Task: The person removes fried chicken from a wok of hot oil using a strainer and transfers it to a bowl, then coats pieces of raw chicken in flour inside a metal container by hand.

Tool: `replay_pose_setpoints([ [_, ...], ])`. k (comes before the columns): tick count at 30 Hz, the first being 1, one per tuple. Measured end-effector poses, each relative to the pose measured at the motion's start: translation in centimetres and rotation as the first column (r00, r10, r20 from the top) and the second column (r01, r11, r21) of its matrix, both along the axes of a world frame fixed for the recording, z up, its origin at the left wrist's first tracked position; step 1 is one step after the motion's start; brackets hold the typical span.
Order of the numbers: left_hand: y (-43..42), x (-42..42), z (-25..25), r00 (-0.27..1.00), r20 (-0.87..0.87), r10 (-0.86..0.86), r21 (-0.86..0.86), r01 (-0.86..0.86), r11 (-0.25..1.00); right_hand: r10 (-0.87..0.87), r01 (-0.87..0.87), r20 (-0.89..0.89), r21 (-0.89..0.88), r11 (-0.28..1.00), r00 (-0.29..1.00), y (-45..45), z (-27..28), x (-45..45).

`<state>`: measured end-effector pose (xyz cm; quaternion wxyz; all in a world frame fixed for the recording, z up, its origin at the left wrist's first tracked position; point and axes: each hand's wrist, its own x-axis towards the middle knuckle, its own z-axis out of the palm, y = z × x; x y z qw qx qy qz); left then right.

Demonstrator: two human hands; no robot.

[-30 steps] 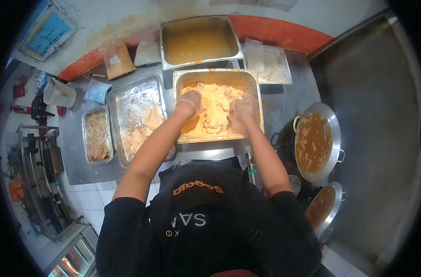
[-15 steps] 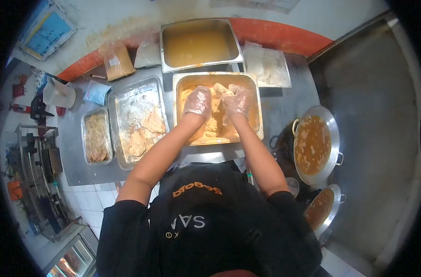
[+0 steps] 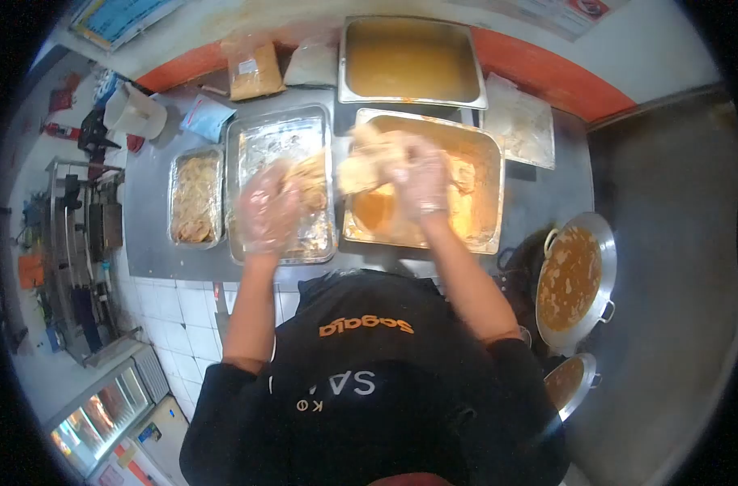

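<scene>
My left hand [image 3: 270,207], in a clear plastic glove and smeared by motion, is over the metal tray [image 3: 327,130]. Coated chicken pieces [image 3: 310,193] show right beside its fingers; whether it grips one is unclear. My right hand [image 3: 424,176], also gloved, is closed around coated chicken [image 3: 370,158], lifted above the left side of a deep steel pan [image 3: 498,182]. Inside that pan lie orange-tinted flour [image 3: 459,223] and another coated piece [image 3: 463,174].
Behind stands a pan of yellowish liquid [image 3: 409,73]. A smaller tray of chicken [image 3: 197,198] is at the left. To the right are two large woks of frothing oil [image 3: 569,275] [image 3: 565,382]. Bags [image 3: 254,71] and a white jug [image 3: 136,113] line the back.
Both hands have come up out of the flour pan and moved left. My right hand lifts coated chicken; my left hand is now over the metal tray. The view has shifted.
</scene>
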<state>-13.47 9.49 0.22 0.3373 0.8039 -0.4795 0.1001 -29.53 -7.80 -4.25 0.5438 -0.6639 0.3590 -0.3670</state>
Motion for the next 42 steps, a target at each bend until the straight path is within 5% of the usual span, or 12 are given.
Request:
replay_pose_setpoints([
  [4, 4.0, 2.2, -5.6, 0.977, -0.053, 0.206, 0.191, -0.193, 0.962, 0.092, -0.115, -0.293, -0.06, 0.992, 0.952, 6.2, -0.1, 5.1],
  [6, 5.2, 2.8, -8.0, 0.933, 0.037, 0.358, 0.612, -0.305, 0.73, 0.136, -0.174, -0.374, -0.072, 0.982, 0.918, 7.6, -2.5, 6.2],
  [13, 3.6, 1.5, -6.7, 0.931, 0.269, 0.248, 0.308, -0.327, 0.893, -0.094, 0.057, -0.327, -0.121, 0.991, 0.94, -1.8, -4.0, -0.9],
  [15, 0.5, 0.1, -6.0, 0.996, -0.001, 0.086, 0.259, -0.083, 0.962, -0.24, 0.269, -0.23, 0.103, 0.958, 0.943, -6.1, -7.5, -3.9],
  [17, -3.9, -2.9, -5.2, 0.991, 0.124, -0.057, 0.215, 0.029, 0.976, -0.11, -0.199, -0.849, -0.244, 0.949, 0.517, -12.0, -11.5, -6.6],
  [19, -7.9, -5.9, -4.8, 0.965, -0.047, -0.256, 0.081, 0.259, 0.962, -0.04, -0.334, -0.89, -0.211, 0.919, 0.453, -11.4, -7.6, -6.5],
  [24, -17.2, -8.3, -9.0, 0.957, -0.064, -0.284, 0.649, 0.256, 0.716, 0.088, -0.492, -0.922, -0.119, 0.862, 0.377, -14.5, -13.0, -7.0],
  [26, -19.0, -8.6, -9.2, 0.958, -0.254, -0.13, 0.726, 0.278, 0.629, 0.156, -0.529, -0.983, 0.083, 0.845, 0.095, -13.4, -9.1, -6.7],
  [33, -21.1, -8.5, -14.4, 0.851, -0.483, 0.208, 0.531, 0.096, 0.842, 0.092, -0.334, -0.855, -0.099, 0.937, 0.511, -11.0, -5.7, -9.8],
  [35, -21.3, -8.5, -14.8, 0.918, -0.389, 0.078, 0.559, 0.167, 0.812, 0.068, -0.257, -0.728, -0.152, 0.954, 0.682, -10.6, -6.6, -10.4],
  [39, -21.8, -9.3, -12.5, 0.909, -0.398, -0.124, 0.538, 0.34, 0.771, 0.047, -0.15, -0.837, -0.043, 0.988, 0.546, -9.7, -9.1, -10.4],
  [42, -21.4, -9.6, -12.3, 0.936, -0.269, -0.228, 0.449, 0.331, 0.83, -0.026, -0.068, -0.581, -0.14, 0.988, 0.813, -8.8, -8.5, -10.5],
])
